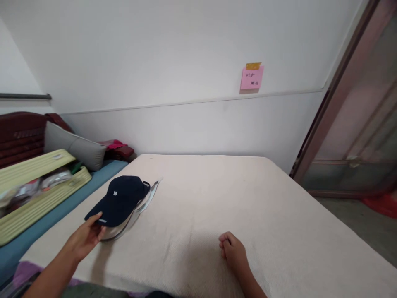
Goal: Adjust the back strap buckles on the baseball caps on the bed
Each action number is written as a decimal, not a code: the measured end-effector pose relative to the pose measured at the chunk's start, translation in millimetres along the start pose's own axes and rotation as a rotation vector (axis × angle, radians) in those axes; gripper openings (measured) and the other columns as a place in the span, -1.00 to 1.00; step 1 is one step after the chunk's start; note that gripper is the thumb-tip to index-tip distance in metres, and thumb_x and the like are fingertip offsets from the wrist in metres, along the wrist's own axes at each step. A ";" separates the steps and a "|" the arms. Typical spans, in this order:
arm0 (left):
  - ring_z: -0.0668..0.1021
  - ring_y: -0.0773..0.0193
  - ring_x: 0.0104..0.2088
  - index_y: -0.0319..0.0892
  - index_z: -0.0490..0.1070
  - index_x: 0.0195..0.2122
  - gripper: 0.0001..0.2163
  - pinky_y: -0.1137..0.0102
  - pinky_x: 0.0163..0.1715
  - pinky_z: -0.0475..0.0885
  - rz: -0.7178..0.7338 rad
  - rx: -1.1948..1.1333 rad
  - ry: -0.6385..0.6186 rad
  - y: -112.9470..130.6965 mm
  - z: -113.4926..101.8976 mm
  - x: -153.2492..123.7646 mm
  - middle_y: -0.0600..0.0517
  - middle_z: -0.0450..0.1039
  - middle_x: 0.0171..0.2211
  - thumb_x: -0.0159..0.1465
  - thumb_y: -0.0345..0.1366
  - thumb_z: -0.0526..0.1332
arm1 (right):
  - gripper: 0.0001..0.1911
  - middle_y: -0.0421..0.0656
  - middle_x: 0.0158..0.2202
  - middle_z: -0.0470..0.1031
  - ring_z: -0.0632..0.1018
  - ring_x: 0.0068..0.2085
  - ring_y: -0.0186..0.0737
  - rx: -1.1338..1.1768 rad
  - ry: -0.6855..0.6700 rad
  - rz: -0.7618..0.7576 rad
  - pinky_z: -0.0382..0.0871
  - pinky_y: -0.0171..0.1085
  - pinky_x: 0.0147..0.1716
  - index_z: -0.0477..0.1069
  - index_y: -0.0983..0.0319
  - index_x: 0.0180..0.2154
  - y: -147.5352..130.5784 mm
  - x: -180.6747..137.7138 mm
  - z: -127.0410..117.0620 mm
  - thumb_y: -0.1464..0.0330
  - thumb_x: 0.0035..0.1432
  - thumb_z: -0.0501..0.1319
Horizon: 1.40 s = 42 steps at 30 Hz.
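Observation:
On the left side of the covered table lies a navy baseball cap (125, 198) with a small white emblem on its front. My left hand (88, 236) grips the cap's brim at its near left edge, thumb on top and fingers below. Under the cap shows a pale, partly see-through item (116, 232) with a dark rim; its kind I cannot make out. My right hand (232, 250) is curled closed just above the cloth near the front middle, apart from the cap, with nothing visible in it.
A cream cloth (211, 190) covers the table, which reaches the white wall. A pink note (252, 78) is taped there. Left, a wooden bench holds a grey cushion (76, 145) and a light-yellow open box (46, 198) with packages. A framed glass door (350, 124) stands right.

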<state>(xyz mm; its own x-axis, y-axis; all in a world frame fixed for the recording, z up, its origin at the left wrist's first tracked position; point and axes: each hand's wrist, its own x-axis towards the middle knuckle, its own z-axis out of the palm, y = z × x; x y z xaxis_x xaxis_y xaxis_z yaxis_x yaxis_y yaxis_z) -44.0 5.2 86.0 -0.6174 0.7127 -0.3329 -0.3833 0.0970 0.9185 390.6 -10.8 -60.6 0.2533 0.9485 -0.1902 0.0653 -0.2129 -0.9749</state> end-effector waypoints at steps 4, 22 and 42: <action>0.47 0.42 -0.65 -0.21 0.38 -0.50 -0.88 0.58 -0.66 0.44 0.053 -0.130 -0.110 -5.3 53.1 -14.6 0.12 0.45 -0.63 0.14 -0.52 0.18 | -0.90 -0.26 -0.64 0.31 0.29 -0.67 -0.36 0.075 -0.031 0.027 0.10 -0.35 -0.66 0.26 0.20 -0.55 -5.6 9.3 11.1 0.37 -0.13 -0.01; 0.58 0.06 -0.16 -0.04 0.47 -0.15 -0.65 0.25 -0.14 0.47 -0.211 -0.189 -0.672 -210.5 196.8 -181.3 -0.01 0.59 -0.24 -0.01 -0.28 0.38 | -0.59 -0.05 -0.02 0.47 0.48 -0.03 -0.08 0.963 -0.407 -0.080 0.24 -0.10 0.00 0.36 0.19 0.00 -86.9 23.9 -26.0 0.16 0.17 0.10; 0.63 0.20 -0.33 -0.13 0.58 -0.21 -0.75 0.46 -0.29 0.50 -0.615 -0.429 -1.424 -153.4 137.4 -115.2 0.02 0.62 -0.32 0.18 -0.49 0.15 | -0.53 -0.09 -0.25 0.53 0.53 -0.25 -0.26 0.848 -0.926 0.084 0.34 -0.28 -0.18 0.46 0.29 -0.12 -51.8 -19.1 -52.9 0.30 -0.14 0.38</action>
<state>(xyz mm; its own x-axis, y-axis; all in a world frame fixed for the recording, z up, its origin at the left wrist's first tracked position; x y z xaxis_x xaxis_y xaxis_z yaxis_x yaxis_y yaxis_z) 180.4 3.7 12.8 0.7106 0.6997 0.0738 -0.6257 0.5806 0.5210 433.5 -30.4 -0.4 -0.5669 0.8209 0.0697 -0.6446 -0.3892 -0.6580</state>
